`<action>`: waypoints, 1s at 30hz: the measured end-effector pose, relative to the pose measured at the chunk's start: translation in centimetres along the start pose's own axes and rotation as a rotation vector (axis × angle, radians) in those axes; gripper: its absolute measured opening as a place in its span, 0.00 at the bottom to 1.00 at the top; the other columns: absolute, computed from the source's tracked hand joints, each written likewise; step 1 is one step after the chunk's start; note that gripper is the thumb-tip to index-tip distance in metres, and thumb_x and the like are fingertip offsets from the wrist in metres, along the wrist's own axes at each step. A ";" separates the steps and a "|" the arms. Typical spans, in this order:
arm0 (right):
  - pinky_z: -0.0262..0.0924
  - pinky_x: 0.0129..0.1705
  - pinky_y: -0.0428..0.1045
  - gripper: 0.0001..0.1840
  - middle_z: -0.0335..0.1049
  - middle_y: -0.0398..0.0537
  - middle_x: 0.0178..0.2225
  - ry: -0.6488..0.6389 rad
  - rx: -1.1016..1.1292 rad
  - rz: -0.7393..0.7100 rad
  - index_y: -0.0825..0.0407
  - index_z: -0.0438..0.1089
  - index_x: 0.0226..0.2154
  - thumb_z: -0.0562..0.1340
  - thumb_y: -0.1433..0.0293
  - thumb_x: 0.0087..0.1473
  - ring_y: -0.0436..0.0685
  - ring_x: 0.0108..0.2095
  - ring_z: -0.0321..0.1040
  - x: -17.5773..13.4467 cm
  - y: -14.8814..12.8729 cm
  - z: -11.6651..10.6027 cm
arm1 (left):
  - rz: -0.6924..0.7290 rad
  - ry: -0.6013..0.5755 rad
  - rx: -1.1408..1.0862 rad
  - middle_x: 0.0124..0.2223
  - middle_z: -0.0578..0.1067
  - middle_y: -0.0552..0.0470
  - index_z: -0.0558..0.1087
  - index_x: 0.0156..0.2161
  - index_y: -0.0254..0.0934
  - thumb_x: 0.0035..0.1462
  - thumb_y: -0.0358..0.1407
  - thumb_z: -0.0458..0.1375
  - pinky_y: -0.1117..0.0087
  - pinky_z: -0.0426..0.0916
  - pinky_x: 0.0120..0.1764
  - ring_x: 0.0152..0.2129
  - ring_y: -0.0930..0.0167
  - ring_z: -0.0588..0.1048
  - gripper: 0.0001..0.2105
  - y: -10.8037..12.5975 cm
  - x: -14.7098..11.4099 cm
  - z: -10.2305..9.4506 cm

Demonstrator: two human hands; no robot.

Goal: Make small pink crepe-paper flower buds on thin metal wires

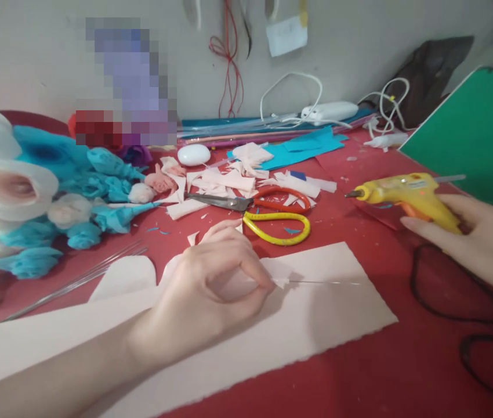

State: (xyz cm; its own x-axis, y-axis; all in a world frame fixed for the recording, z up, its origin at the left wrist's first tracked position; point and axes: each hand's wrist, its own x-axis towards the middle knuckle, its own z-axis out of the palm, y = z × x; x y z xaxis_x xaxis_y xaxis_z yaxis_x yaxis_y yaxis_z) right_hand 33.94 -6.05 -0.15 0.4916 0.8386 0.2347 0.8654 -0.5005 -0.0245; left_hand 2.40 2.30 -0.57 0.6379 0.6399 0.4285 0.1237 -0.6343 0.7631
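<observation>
Thumb and forefinger of my left hand point(216, 278) pinch a small pale pink piece of crepe paper point(282, 274). A thin straight wire point(329, 282) sticks out of this piece to the right, above a large pale pink paper sheet point(337, 313). On the right, my right hand point(481, 238) is wrapped round a yellow glue gun point(397, 190) with an orange trigger and a clear glue stick at its back. The gun's nozzle points left, well apart from the paper piece. Scissors point(246, 206) with one red and one yellow handle lie beyond my left hand.
Pink paper scraps point(224, 181) and a blue paper strip point(303, 148) lie at the back. Blue and white paper flowers point(33, 191) crowd the left, near a bundle of wires point(76, 278). A black cord point(416, 284) loops at the right, below a green board point(468, 133).
</observation>
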 end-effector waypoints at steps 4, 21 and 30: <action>0.53 0.24 0.50 0.24 0.69 0.55 0.27 -0.016 0.015 0.008 0.55 0.71 0.31 0.55 0.52 0.42 0.61 0.25 0.63 2.0 1.0 1.3 | -0.014 0.000 0.012 0.24 0.73 0.55 0.70 0.23 0.37 0.45 0.23 0.58 0.67 0.65 0.34 0.26 0.73 0.68 0.07 0.2 -0.1 -0.2; 0.46 0.33 0.52 0.15 0.65 0.44 0.25 0.274 0.407 -1.086 0.59 0.67 0.44 0.51 0.81 0.55 0.53 0.28 0.55 -8.6 -11.1 -1.2 | -0.033 0.027 -0.028 0.22 0.71 0.55 0.70 0.22 0.36 0.44 0.23 0.58 0.68 0.64 0.31 0.23 0.73 0.67 0.07 0.7 0.2 -0.1; 0.47 0.33 0.51 0.17 0.65 0.43 0.26 0.209 0.415 -1.072 0.60 0.66 0.46 0.50 0.81 0.56 0.51 0.28 0.56 -7.9 -11.1 -1.5 | -0.039 0.021 -0.065 0.23 0.72 0.57 0.70 0.23 0.37 0.44 0.22 0.59 0.68 0.65 0.34 0.25 0.73 0.68 0.08 0.5 0.1 -0.1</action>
State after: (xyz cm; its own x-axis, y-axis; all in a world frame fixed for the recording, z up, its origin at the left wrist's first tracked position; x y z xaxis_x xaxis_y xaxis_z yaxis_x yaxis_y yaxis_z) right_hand 20.29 -7.41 -0.32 -0.5019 0.7179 0.4823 0.8118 0.5835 -0.0238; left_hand 2.45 2.15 -0.11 0.6175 0.6731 0.4071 0.0985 -0.5796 0.8089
